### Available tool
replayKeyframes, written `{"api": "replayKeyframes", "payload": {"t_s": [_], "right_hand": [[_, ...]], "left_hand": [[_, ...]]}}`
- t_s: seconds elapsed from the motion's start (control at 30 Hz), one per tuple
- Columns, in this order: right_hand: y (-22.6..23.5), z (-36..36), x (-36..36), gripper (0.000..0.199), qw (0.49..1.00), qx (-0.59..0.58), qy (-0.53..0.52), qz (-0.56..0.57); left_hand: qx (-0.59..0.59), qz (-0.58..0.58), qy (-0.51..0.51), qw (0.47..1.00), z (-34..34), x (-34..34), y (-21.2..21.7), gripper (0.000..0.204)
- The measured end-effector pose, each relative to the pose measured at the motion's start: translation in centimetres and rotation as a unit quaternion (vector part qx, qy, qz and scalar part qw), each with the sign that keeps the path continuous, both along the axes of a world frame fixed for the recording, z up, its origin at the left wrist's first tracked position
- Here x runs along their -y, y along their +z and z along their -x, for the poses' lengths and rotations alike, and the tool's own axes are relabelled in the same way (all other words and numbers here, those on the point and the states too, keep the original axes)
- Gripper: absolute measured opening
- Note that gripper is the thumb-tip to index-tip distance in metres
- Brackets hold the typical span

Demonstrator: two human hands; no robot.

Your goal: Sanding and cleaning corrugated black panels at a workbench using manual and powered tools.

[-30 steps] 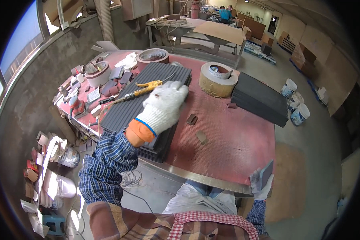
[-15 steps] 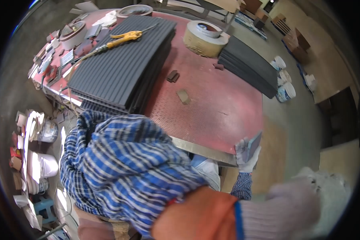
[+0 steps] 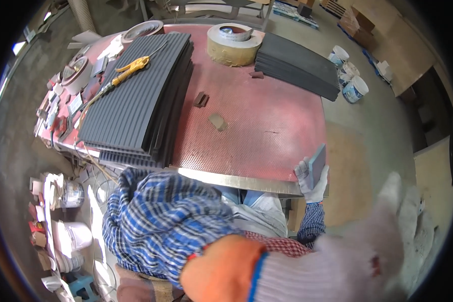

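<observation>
My left arm, in a blue plaid sleeve with an orange cuff, crosses the front of the view. At its end my left hand (image 3: 372,246), in a pale knit glove, is raised very close and blurred at the lower right. Its fingers look stretched and apart, and I see nothing held in them. By the table's near right corner my right hand (image 3: 314,194), also gloved, grips a thin flat grey block (image 3: 318,161), standing on edge. Fingers show on both sides of it. The red textured table (image 3: 256,136) lies just beyond.
A stack of ribbed dark panels (image 3: 131,95) bears a yellow-handled air blow gun (image 3: 131,68). Large tape rolls (image 3: 231,53) and smooth dark panels (image 3: 297,63) sit at the back. Small brown (image 3: 201,99) and tan (image 3: 218,122) pieces lie mid-table. Buckets (image 3: 355,89) stand on the floor at right.
The view has shifted, so the table sits further left in it. My left hand has turned and its fingers show more. My right hand keeps the grey block at the table corner.
</observation>
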State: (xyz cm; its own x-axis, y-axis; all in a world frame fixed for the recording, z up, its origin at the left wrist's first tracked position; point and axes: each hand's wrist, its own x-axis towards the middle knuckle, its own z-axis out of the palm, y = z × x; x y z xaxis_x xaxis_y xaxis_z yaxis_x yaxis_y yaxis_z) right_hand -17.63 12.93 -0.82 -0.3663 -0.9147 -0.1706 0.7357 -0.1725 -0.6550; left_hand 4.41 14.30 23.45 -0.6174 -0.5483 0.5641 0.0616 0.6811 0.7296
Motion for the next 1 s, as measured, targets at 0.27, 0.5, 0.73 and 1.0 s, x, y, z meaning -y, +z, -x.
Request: {"api": "replayKeyframes", "payload": {"t_s": [0.27,0.5,0.73,1.0], "right_hand": [[0.0,0.3,0.5,0.067,0.998,0.056,-0.006,-0.013],[-0.3,0.5,-1.2,0.065,0.998,0.049,-0.024,0.008],[0.7,-0.1,0.2,0.069,0.996,0.084,-0.006,-0.017],[0.5,0.6,0.2,0.068,0.999,0.047,0.004,0.024]], "left_hand": [[-0.004,0.016,0.152,0.988,-2.9,1.9,0.8,0.057],[-0.042,0.090,0.133,0.986,-0.8,0.6,0.1,0.063],[-0.006,0.104,-0.136,0.985,-13.2,8.2,4.5,0.029],[0.130,0.120,0.140,0.974,-18.6,7.0,-1.0,0.023]]}}
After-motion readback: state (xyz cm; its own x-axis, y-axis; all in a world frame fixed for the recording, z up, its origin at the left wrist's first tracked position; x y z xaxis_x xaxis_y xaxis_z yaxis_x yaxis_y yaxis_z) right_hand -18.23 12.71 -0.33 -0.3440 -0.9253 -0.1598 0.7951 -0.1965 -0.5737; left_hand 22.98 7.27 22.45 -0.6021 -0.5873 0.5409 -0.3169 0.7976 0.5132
